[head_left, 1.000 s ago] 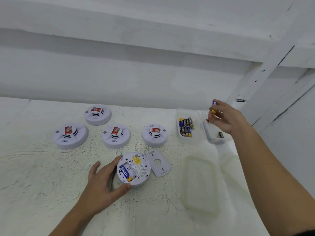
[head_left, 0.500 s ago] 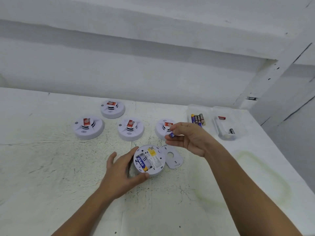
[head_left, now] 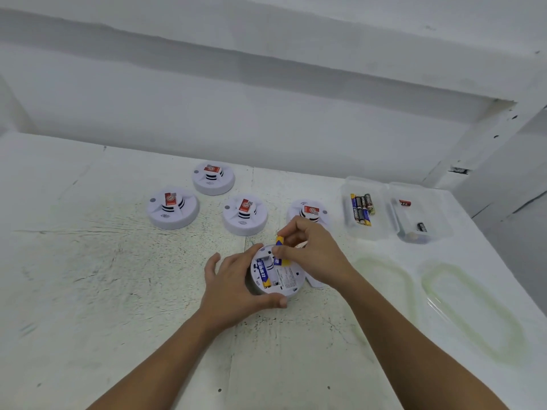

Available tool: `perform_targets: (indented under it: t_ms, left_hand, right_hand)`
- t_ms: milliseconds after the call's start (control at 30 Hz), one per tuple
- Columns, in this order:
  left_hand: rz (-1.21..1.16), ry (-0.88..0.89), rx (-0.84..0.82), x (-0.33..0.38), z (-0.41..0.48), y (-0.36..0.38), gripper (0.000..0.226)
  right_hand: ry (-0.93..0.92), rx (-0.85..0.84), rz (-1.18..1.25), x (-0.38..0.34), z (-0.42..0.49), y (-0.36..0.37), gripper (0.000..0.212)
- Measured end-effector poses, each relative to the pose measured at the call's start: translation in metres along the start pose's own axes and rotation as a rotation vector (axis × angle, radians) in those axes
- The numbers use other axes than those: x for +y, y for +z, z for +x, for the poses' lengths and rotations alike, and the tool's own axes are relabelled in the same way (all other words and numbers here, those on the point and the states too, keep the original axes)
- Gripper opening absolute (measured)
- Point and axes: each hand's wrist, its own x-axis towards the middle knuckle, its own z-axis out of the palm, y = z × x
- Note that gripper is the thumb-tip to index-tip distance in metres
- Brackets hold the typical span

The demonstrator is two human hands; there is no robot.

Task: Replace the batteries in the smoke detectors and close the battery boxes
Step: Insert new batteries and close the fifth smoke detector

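While pinching a small blue-and-yellow cylindrical battery (head_left: 279, 247) near its upper end with the right hand (head_left: 313, 255), steadies the round white plastic smoke detector (head_left: 285, 281) with the left hand (head_left: 233, 288), curling fingers and thumb round the near rim. Has it lying face-down near the middle of the white speckled desk (head_left: 118, 291), battery bay open upward, with a matching seated battery (head_left: 262, 272) at the bay's left. Tilts the pinched one over the empty slot just beside that.

Expect a light, rigid, smooth cylinder, apt to slip or roll. Pinch mid-barrel, seat one end against its contact, then press flat. Expect a light, thin plastic shell, likely to skate on the desk. Grip at the rim, not across the bay.

Farther back: four more white detectors (head_left: 245, 216), dome-side up. To the right: spare batteries in a clear plastic box (head_left: 349, 229).
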Motion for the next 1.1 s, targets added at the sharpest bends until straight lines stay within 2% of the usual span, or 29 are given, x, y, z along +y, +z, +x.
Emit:
perform_targets:
  t_ms: [167, 400, 600, 933, 1100]
  left_hand:
    - [0.033, -0.025, 0.017, -0.002, 0.002, 0.003, 0.125]
    - [0.073, -0.012, 0.02, -0.001, 0.001, 0.003, 0.113]
    - [0.075, 0.008, 0.033, -0.001, 0.0, 0.002, 0.11]
    - [0.145, 0.022, 0.024, -0.001, -0.001, 0.002, 0.107]
    - [0.138, 0.03, 0.038, 0.0, -0.002, 0.001, 0.107]
  right_hand:
    - [-0.058, -0.019, -0.072, 0.004, -0.002, 0.012, 0.019]
    - [-0.125, -0.02, -0.198, 0.002, -0.002, 0.016, 0.017]
    - [-0.122, -0.136, -0.364, 0.006, 0.009, 0.016, 0.025]
    - [-0.078, -0.208, -0.317, 0.01, 0.01, 0.014, 0.026]
    - [-0.097, -0.117, -0.27, 0.015, 0.006, 0.02, 0.013]
